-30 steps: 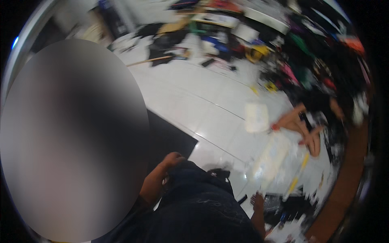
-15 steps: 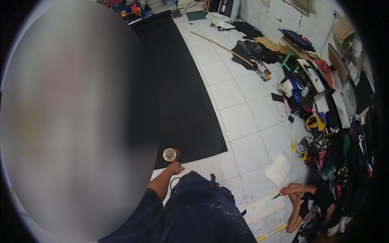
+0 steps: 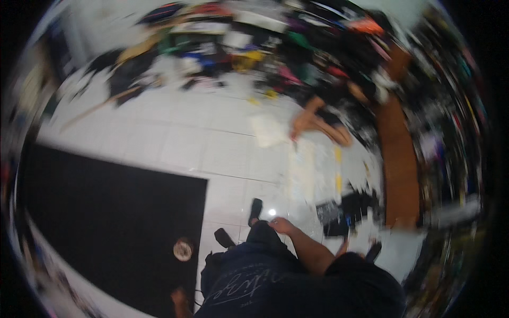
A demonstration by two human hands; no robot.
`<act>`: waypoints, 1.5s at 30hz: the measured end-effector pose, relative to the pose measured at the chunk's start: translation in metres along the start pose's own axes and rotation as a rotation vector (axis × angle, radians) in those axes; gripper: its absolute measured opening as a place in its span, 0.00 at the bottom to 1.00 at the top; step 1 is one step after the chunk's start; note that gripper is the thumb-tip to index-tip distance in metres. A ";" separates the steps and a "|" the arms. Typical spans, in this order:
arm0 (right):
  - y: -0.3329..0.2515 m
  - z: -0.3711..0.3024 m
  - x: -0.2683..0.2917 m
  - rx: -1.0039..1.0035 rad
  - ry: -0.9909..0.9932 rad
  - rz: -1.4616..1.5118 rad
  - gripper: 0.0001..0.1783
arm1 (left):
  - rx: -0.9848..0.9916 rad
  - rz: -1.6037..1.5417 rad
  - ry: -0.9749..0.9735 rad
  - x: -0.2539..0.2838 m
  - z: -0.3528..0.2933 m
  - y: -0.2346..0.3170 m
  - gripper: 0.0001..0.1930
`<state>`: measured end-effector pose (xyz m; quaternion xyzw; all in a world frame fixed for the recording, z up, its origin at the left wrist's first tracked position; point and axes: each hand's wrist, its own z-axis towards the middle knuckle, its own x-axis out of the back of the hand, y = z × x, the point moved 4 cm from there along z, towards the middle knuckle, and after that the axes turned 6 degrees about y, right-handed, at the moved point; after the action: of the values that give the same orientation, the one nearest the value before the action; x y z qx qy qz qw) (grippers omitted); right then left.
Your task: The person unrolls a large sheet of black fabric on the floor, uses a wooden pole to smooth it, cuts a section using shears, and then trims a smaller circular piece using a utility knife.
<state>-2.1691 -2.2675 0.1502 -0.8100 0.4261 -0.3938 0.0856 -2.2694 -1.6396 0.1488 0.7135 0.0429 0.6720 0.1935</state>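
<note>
A large sheet of black cloth covers the floor at the left. On it, near its right edge, stands a round can-like object with a pale, stained top and reddish-brown side. Below that object, at the lower edge of the view, my left hand is low beside my body, apart from it; its fingers are blurred. My right hand rests by my dark-clothed knee with no object visible in it; motion smears the fingers. Dark footwear shows just ahead of it.
Another person sits on the floor beyond, holding something with red handles by pale sheets. Black pieces lie at the right, before a long brown board. Piled clutter lines the far side; a wooden stick lies far left.
My view has swung to the right, shifting the cloth leftward and the seated person toward the middle. My right hand has come into view. My left hand is farther from the can-like object.
</note>
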 end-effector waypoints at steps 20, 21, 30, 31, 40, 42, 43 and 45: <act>0.137 -0.095 -0.030 -0.395 0.372 0.362 0.27 | 0.303 -0.736 -0.324 0.029 0.302 0.049 0.08; 0.146 -0.087 -0.017 -0.377 0.438 0.379 0.27 | -0.202 -0.314 -0.288 0.018 0.301 0.049 0.09; 0.285 -0.041 0.135 -0.426 0.669 0.515 0.26 | -0.195 -0.073 -0.564 -0.061 0.215 0.186 0.12; 0.293 -0.027 0.150 -0.421 0.670 0.550 0.25 | -0.170 -0.104 -0.550 -0.058 0.218 0.193 0.12; 0.358 0.062 0.298 -0.421 0.700 0.822 0.18 | 0.738 -0.746 -0.278 0.013 0.254 0.339 0.16; 0.317 0.095 0.322 -0.431 0.640 0.971 0.23 | 0.792 -0.673 -0.271 0.031 0.247 0.333 0.16; 0.314 0.107 0.333 -0.432 0.646 0.923 0.28 | 0.818 -0.647 -0.275 0.030 0.239 0.331 0.16; 0.308 0.129 0.355 -0.426 0.746 0.746 0.35 | 0.879 -0.591 -0.281 0.029 0.223 0.330 0.15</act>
<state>-2.1536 -2.7538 0.1174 -0.4103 0.7546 -0.5017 -0.1027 -2.1150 -1.9832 0.2816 0.7677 0.4921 0.4058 0.0617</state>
